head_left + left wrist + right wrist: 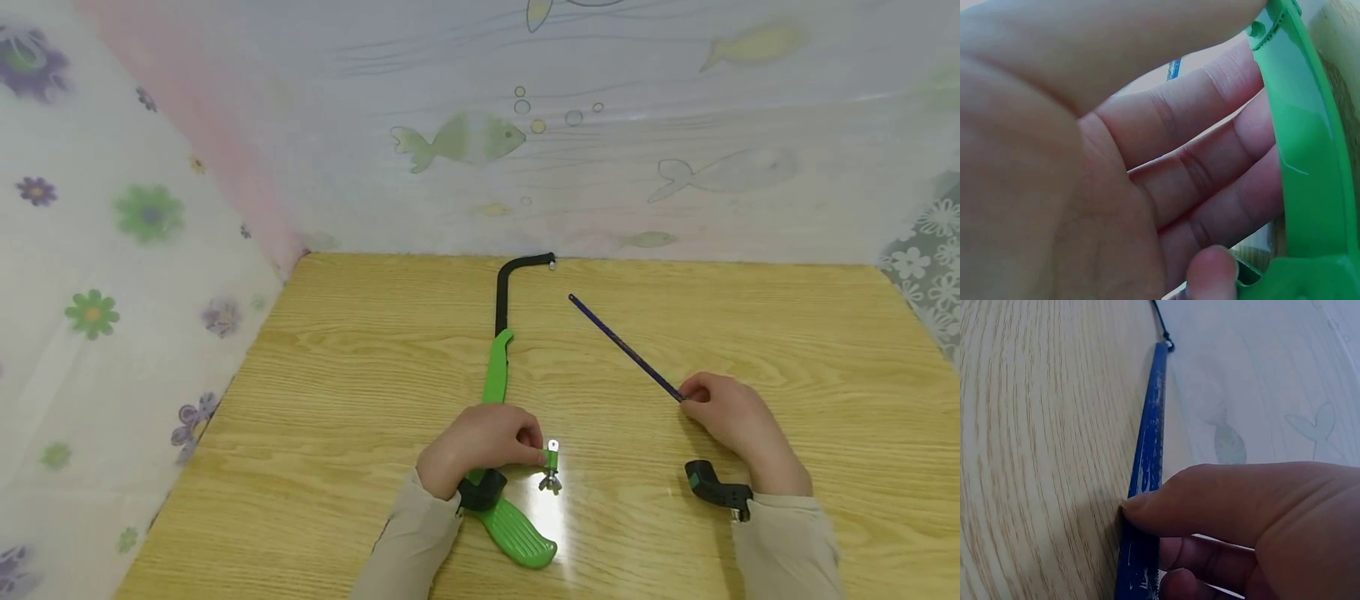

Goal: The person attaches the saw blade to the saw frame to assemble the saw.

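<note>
A hacksaw frame [496, 371] lies lengthwise on the table, its green handle near me and its black bent bar [502, 302] toward the back. My left hand [483, 437] grips the green part just above the handle, thumb and fingers at the near blade mount with its metal tab and wing nut [550, 484]. In the left wrist view, the fingers reach to the green frame [1313, 156]. My right hand [738, 425] pinches the near end of a blue hacksaw blade [626, 347] between thumb and fingers. The blade slants away to the left, its far end near the frame's black tip.
A wood-grain table [360, 333] carries everything. Behind it hangs a pale sheet [600, 183] printed with fish, and a flowered sheet [142, 275] borders the left side. A black camera mount [716, 492] sits on the right wrist.
</note>
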`<state>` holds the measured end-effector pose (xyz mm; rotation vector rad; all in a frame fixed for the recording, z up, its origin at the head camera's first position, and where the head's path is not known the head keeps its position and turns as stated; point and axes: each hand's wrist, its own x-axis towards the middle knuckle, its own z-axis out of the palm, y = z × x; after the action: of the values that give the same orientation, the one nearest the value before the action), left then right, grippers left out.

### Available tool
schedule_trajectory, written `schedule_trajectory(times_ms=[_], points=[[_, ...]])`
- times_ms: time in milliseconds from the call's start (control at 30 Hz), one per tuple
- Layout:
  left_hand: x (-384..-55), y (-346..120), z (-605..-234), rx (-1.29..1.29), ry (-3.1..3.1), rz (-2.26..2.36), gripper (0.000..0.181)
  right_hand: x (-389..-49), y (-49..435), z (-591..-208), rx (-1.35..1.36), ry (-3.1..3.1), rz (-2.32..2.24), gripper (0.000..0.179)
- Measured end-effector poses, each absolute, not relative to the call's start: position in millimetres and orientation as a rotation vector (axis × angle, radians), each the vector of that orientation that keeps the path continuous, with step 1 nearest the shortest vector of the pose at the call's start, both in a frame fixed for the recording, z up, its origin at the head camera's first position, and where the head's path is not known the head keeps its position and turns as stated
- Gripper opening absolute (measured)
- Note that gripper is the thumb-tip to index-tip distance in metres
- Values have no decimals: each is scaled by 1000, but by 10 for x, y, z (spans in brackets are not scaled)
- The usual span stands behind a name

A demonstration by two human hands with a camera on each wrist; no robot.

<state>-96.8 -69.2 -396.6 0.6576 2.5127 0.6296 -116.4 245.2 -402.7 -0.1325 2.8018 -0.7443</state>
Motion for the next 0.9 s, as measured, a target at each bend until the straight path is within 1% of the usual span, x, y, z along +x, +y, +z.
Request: schedule_trajectory(times_ms=[233,533,900], points=[[-971,-684,-3961,655,2517,617,10,-1156,2434,-4027,-181,2793,-752,19],[-963,-691,-3952,648,2511,632,10,-1178,2373,-4027,-179,2747,-823,25],[-963,-704,-3951,664,2506,648,10,-1197,2256,-4037,-108,2601,-1114,31]])
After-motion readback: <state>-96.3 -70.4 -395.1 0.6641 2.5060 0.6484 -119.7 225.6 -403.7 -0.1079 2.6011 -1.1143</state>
